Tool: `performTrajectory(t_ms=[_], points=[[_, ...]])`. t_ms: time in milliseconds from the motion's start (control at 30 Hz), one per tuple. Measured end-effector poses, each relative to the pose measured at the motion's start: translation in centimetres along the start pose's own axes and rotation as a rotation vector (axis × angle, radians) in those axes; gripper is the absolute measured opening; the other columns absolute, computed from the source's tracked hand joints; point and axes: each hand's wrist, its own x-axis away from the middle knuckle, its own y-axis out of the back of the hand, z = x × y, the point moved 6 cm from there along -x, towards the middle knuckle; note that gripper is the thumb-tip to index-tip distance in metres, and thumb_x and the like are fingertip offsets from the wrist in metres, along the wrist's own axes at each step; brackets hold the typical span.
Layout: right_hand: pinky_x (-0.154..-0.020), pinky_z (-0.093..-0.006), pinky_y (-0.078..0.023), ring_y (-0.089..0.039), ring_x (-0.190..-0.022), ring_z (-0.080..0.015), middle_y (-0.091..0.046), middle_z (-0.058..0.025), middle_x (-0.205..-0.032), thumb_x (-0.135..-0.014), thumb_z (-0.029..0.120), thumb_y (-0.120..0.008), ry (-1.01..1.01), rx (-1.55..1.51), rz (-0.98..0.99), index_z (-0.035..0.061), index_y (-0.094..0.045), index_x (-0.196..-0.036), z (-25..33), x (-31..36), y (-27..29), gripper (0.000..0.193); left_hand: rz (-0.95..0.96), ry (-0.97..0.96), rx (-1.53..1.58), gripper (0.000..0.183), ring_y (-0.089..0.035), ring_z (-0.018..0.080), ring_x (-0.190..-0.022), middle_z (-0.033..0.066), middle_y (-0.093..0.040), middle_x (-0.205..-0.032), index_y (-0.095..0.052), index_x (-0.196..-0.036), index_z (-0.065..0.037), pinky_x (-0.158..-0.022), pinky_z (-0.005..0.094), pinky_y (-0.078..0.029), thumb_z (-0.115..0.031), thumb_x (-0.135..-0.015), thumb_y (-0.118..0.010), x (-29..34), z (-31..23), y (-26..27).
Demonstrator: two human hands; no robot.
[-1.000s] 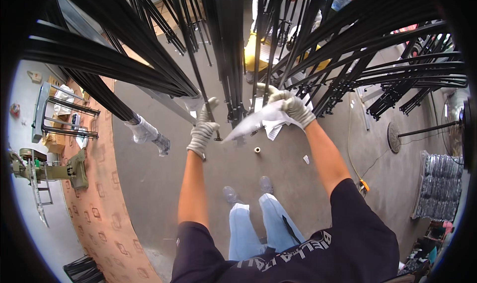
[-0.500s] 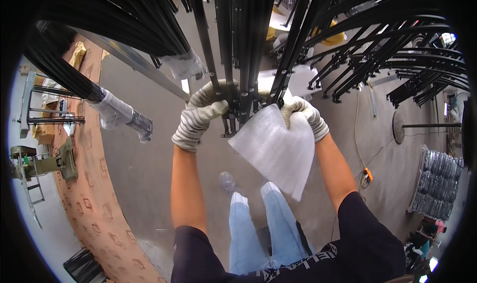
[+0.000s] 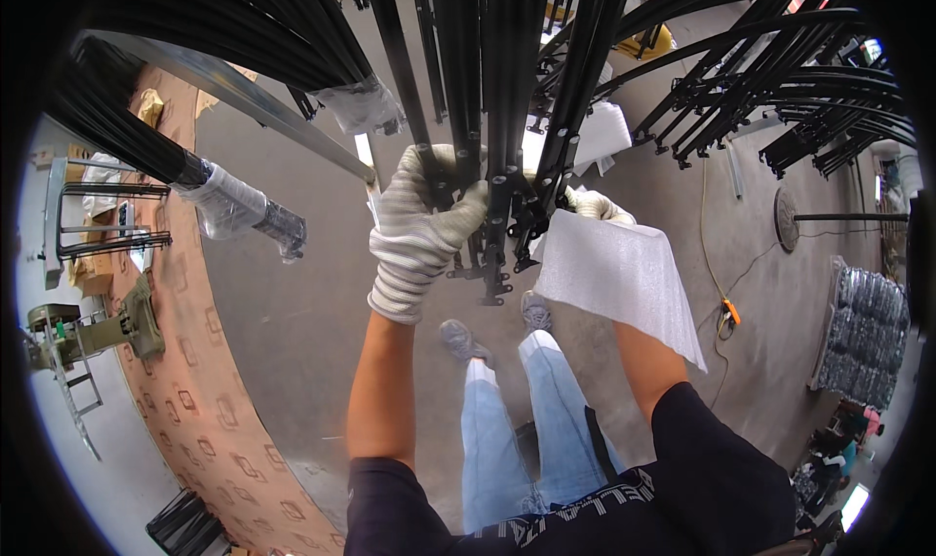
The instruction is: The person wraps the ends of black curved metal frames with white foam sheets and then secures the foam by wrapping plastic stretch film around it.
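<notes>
Two hands in striped light gloves were close to the lower ends of the black rods (image 3: 497,137), which came from the upper edge of the view into its middle, in front of the person. The left hand (image 3: 424,207) was curled around some of these rods, with its thumb bent against them, and small dark brackets (image 3: 493,288) showed at the rod ends, a little lower. The right hand (image 3: 600,207) was pinching the upper edge of a white foam sheet (image 3: 619,268); some of its fingers were hidden, so I could not tell how all of them were placed. This sheet hung just to the right of the rods and covered one part of the right forearm. On the left side, an upper wrapped bundle (image 3: 356,107) and a lower wrapped bundle (image 3: 232,207) had clear plastic around their ends, and a long metal bar (image 3: 249,96) passed between them. Beyond the hands on the right, an orange connector (image 3: 731,312) lay on the grey floor (image 3: 292,332), and near the rim was a stack of shiny packages (image 3: 858,341)
</notes>
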Motion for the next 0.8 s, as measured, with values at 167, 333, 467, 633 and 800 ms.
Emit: performTrajectory(t_ms=[167,333,467,633,800], points=[[-0.059,-0.0276,-0.053,-0.062,-0.076,-0.0203,-0.054,-0.0268,-0.104,-0.069,-0.006,-0.063,0.093,0.262,-0.077,-0.0074,-0.058,-0.067,1.5,0.7,-3.4,0.005,0.035,0.178,-0.105,0.02,-0.056,0.0069,-0.072,0.0009,-0.059,-0.078,-0.055,-0.085,-0.005,-0.066,0.021,-0.048,-0.002,-0.07,-0.067,-0.7,0.1,-0.1],[-0.059,-0.019,-0.05,-0.059,-0.062,-0.0065,-0.064,-0.0176,-0.082,-0.07,-0.004,-0.065,0.214,0.692,-0.601,-0.0031,-0.059,-0.061,3.0,1.9,-5.0,0.012,0.118,0.168,0.048,0.024,-0.057,0.008,-0.075,0.0007,-0.059,-0.082,-0.054,-0.089,-0.005,-0.07,0.0237,-0.048,0.002,-0.069,-0.065,-1.3,1.6,0.4],[-0.058,-0.0175,-0.049,-0.055,-0.054,-0.0056,-0.063,-0.0116,-0.072,-0.07,-0.004,-0.066,0.427,0.672,-0.552,-0.0033,-0.059,-0.061,4.0,1.5,0.1,0.011,0.134,0.098,0.017,0.03,-0.057,0.0088,-0.076,0.0001,-0.059,-0.085,-0.053,-0.095,-0.006,-0.07,0.0241,-0.048,0.002,-0.068,-0.064,-2.0,1.5,0.1],[-0.09,-0.0448,-0.037,-0.044,-0.104,-0.0353,-0.045,-0.0296,-0.112,-0.075,0.002,-0.056,0.154,0.415,0.086,-0.0047,-0.061,-0.064,6.0,-0.1,4.6,0.013,0.258,0.21,0.125,0.016,-0.056,0.008,-0.067,-0.001,-0.059,-0.076,-0.057,-0.087,-0.004,-0.059,0.0216,-0.048,0.003,-0.073,-0.059,-2.3,2.1,-0.4],[-0.101,-0.0473,-0.021,-0.037,-0.117,-0.0375,-0.039,-0.0309,-0.123,-0.076,0.022,-0.058,0.162,0.553,0.206,-0.0035,-0.061,-0.064,6.5,-0.7,4.3,0.028,0.28,0.223,0.139,0.009,-0.051,0.0052,-0.059,-0.0019,-0.054,-0.069,-0.059,-0.082,-0.004,-0.05,0.0199,-0.043,0.003,-0.077,-0.055,-2.5,2.9,-0.2]])
